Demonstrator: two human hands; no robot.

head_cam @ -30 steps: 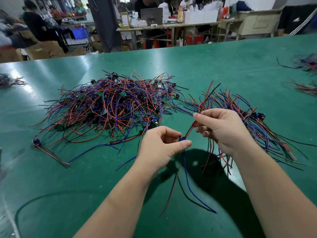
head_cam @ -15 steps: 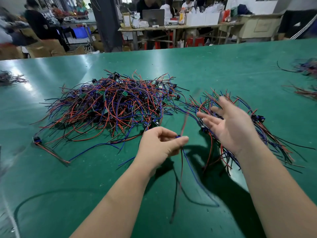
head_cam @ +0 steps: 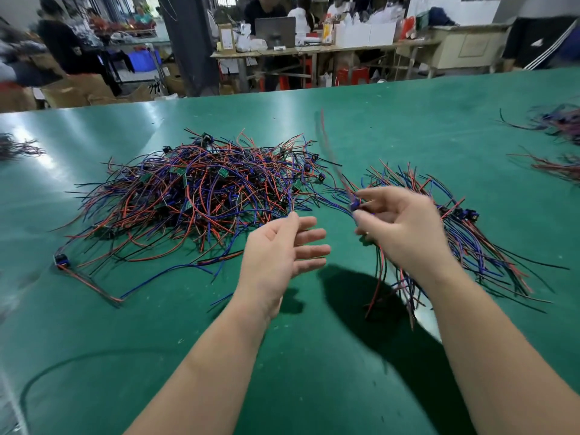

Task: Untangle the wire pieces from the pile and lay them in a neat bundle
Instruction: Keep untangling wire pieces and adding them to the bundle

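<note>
Head view: a blurred red wire piece [head_cam: 355, 205] with a blue connector is pinched in the grip of the right hand [head_cam: 405, 227], above the fanned wire bundle [head_cam: 470, 246] on the green counter [head_cam: 314, 356]. The grip of the left hand [head_cam: 279, 249] is slack, fingers straight, nothing held, beside the tangled red, blue and black wire pile [head_cam: 201, 196].

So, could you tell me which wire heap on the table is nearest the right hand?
The fanned bundle partly hidden by the right hand, its strands roughly parallel; the big tangled pile lies farther left, nearer the left hand.
</note>
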